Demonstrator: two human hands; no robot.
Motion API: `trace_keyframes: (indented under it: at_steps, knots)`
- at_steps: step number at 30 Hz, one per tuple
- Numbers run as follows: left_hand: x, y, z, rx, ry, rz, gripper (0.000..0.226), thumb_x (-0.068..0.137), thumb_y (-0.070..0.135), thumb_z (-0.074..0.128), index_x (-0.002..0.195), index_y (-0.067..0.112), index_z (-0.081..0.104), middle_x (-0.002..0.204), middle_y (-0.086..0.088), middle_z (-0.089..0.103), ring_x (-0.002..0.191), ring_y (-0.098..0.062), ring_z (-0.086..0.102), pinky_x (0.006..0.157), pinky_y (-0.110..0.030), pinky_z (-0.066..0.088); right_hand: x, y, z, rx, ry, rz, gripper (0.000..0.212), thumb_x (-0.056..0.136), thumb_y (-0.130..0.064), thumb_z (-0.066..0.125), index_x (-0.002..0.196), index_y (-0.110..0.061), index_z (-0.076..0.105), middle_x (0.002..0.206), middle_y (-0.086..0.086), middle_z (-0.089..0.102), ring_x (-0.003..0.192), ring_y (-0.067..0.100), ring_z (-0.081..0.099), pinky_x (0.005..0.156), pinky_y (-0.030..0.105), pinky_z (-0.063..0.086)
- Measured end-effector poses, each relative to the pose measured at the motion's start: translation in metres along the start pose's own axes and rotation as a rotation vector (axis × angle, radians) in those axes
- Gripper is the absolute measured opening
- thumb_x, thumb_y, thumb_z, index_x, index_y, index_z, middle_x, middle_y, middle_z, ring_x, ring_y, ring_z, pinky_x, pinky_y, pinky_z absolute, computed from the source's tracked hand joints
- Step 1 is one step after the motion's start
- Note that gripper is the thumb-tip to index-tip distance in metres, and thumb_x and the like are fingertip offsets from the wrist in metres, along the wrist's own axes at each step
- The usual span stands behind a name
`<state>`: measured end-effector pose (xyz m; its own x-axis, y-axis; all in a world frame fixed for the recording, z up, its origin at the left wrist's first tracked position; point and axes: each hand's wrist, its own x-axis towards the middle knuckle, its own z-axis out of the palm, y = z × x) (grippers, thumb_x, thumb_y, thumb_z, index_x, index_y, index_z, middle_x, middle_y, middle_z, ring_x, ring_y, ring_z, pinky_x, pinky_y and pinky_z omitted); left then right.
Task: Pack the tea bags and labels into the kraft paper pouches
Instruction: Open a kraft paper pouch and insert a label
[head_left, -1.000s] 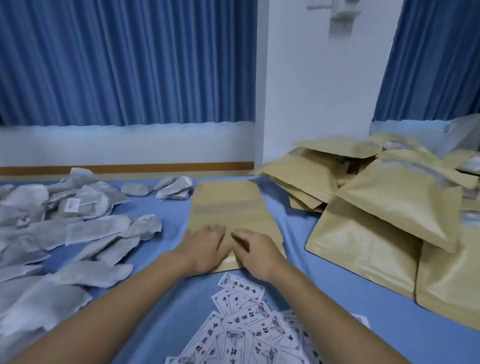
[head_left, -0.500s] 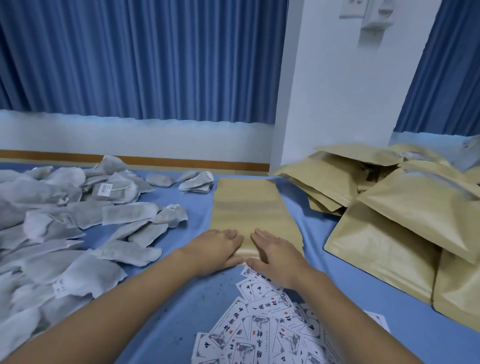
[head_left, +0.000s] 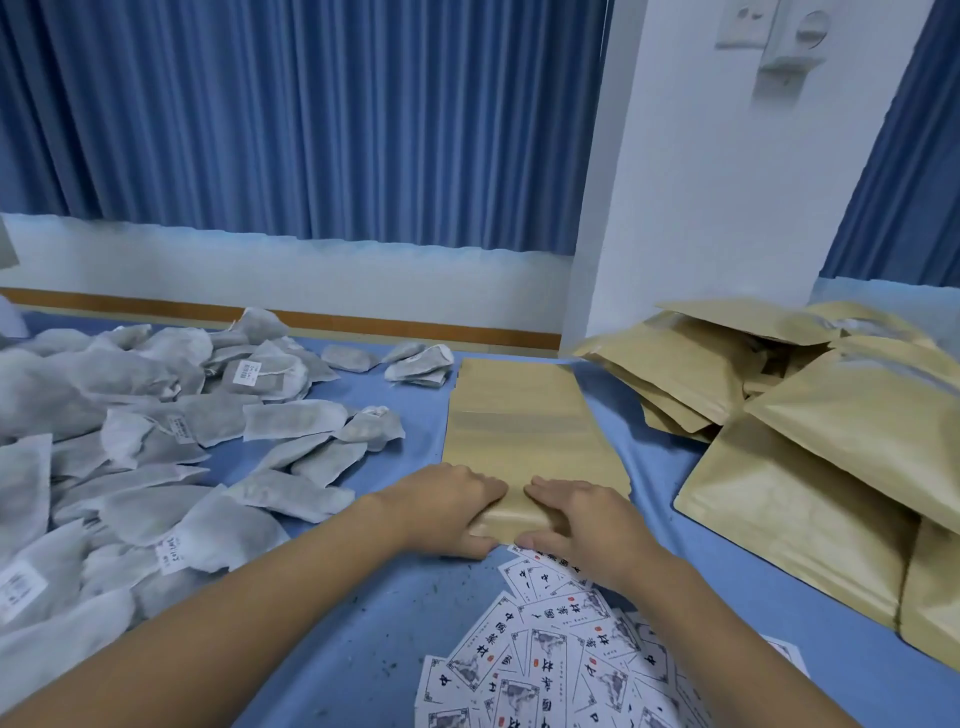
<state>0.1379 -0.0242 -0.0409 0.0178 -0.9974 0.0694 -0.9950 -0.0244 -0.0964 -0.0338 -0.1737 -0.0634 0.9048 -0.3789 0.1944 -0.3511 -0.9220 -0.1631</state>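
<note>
Chinese print, perhaps 中, on labels (head_left: 545, 670)

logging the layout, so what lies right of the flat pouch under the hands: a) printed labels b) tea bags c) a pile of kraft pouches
c: the pile of kraft pouches lies right of the flat pouch; the tea bags lie left, the labels nearer the person
</note>
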Motion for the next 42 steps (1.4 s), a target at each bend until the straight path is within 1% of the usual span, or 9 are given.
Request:
trace_keyframes:
  at_steps: [6,13,18,23,27,31,35,38,42]
  knots:
    - [-0.004,0.013,-0.003,0.035,-0.042,0.023,0.026,0.086,0.029,0.053,0.107,0.014,0.047,0.1,-0.008,0.059,0.084,-0.032,0.058,0.074,-0.041,0.049,-0.003,-0.004,-0.003,0.06,0.065,0.065,0.064,0.076,-0.075,0.066,0.133,-0.046,0.06,0.14,-0.028,0.054,0.127,0.001,0.054,0.099,0.023,0.044]
    - [-0.006,0.018,-0.009,0.048,-0.085,0.029,0.061,0.083,0.024,0.056,0.138,0.017,0.033,0.114,-0.013,0.057,0.09,-0.036,0.059,0.078,-0.044,0.053,-0.006,-0.007,-0.01,0.068,0.044,0.068,0.062,0.078,-0.075,0.063,0.133,-0.046,0.059,0.134,-0.025,0.061,0.12,0.006,0.058,0.094,0.028,0.048]
    - [-0.01,0.01,-0.022,0.015,-0.001,0.067,0.031,0.083,0.023,0.051,0.111,0.013,0.044,0.089,-0.012,0.06,0.075,-0.035,0.055,0.064,-0.036,0.043,-0.016,-0.012,-0.015,0.019,-0.009,-0.065,0.06,0.082,-0.08,0.051,0.126,-0.039,0.056,0.119,-0.02,0.064,0.104,0.01,0.061,0.077,0.028,0.044]
    - [-0.011,-0.001,-0.021,0.049,0.044,0.053,0.012,0.094,0.026,0.044,0.086,0.018,0.043,0.086,-0.009,0.06,0.069,-0.027,0.045,0.066,-0.036,0.041,-0.017,-0.009,-0.013,0.013,0.015,-0.065,0.02,0.105,-0.036,0.041,0.111,-0.028,0.057,0.096,-0.006,0.067,0.086,0.018,0.06,0.077,0.039,0.05]
    - [-0.017,0.006,-0.01,-0.032,0.51,0.089,0.014,0.09,0.02,0.062,0.1,0.012,0.067,0.1,-0.004,0.066,0.091,-0.023,0.06,0.079,-0.033,0.047,-0.015,-0.011,-0.01,0.06,0.113,-0.014,0.021,0.104,-0.033,0.043,0.103,-0.023,0.062,0.087,-0.004,0.067,0.081,0.021,0.059,0.073,0.039,0.051]
    - [-0.024,0.04,0.01,-0.291,1.087,-0.121,0.007,0.09,0.02,0.068,0.088,0.014,0.064,0.088,0.005,0.055,0.079,-0.016,0.053,0.071,-0.028,0.042,-0.022,-0.017,-0.008,0.155,0.251,0.124,0.011,0.095,-0.042,0.062,0.093,-0.037,0.071,0.066,-0.015,0.063,0.067,0.01,0.057,0.058,0.028,0.044]
    - [-0.026,0.067,0.017,-0.411,1.094,-0.154,0.019,0.094,0.021,0.063,0.077,0.016,0.056,0.078,0.009,0.047,0.072,-0.012,0.046,0.065,-0.024,0.037,-0.028,-0.02,-0.003,0.257,0.234,0.201,0.017,0.083,-0.054,0.072,0.079,-0.037,0.071,0.064,-0.016,0.065,0.066,0.007,0.057,0.058,0.028,0.044]
    - [-0.028,0.076,0.012,-0.313,1.099,-0.147,0.021,0.092,0.02,0.064,0.073,0.014,0.058,0.075,0.005,0.048,0.069,-0.017,0.043,0.066,-0.027,0.033,-0.029,-0.017,-0.008,0.207,0.18,0.11,0.045,0.089,-0.066,0.054,0.066,-0.028,0.056,0.06,-0.008,0.056,0.064,0.014,0.051,0.059,0.033,0.042]
    - [-0.032,0.082,0.013,-0.346,1.153,-0.052,0.024,0.093,0.018,0.062,0.071,0.012,0.054,0.071,0.0,0.044,0.066,-0.02,0.04,0.062,-0.029,0.033,-0.032,-0.017,-0.008,0.186,0.183,0.057,0.035,0.104,-0.05,0.037,0.082,-0.026,0.049,0.066,-0.005,0.055,0.067,0.018,0.052,0.066,0.039,0.048]
